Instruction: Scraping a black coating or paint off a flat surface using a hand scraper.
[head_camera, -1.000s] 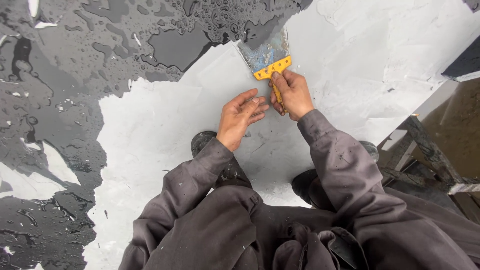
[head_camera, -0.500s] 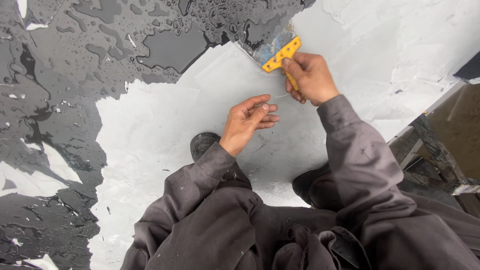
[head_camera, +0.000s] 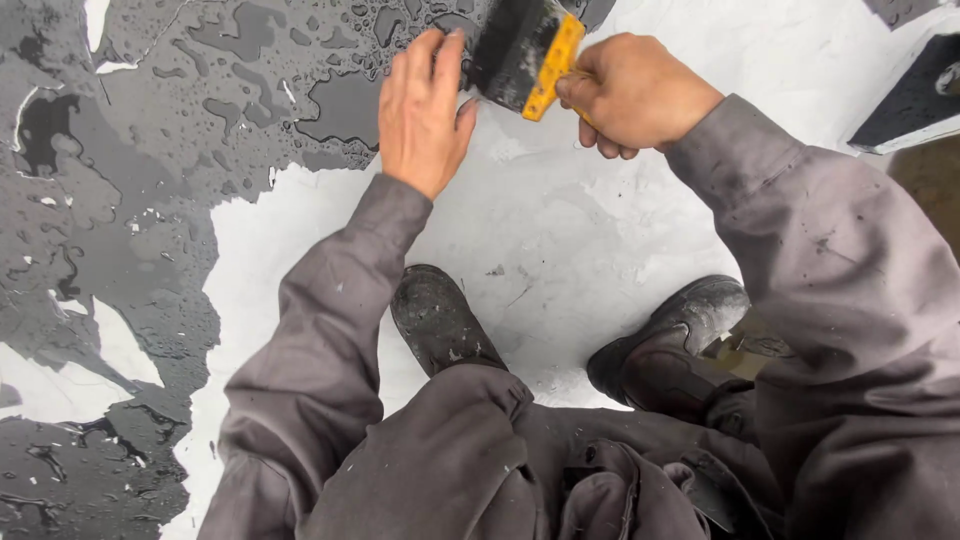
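The person's right hand (head_camera: 640, 95) is clenched around the yellow handle of a wide scraper (head_camera: 520, 50), blade tilted down toward where the white coating (head_camera: 560, 230) meets the wet dark floor (head_camera: 150, 200). The left hand (head_camera: 420, 105) is released, fingers flat and spread, touching the blade's left edge. Two scuffed black boots (head_camera: 440, 320) sit on the white patch, grey sleeves (head_camera: 320, 340) on both arms.
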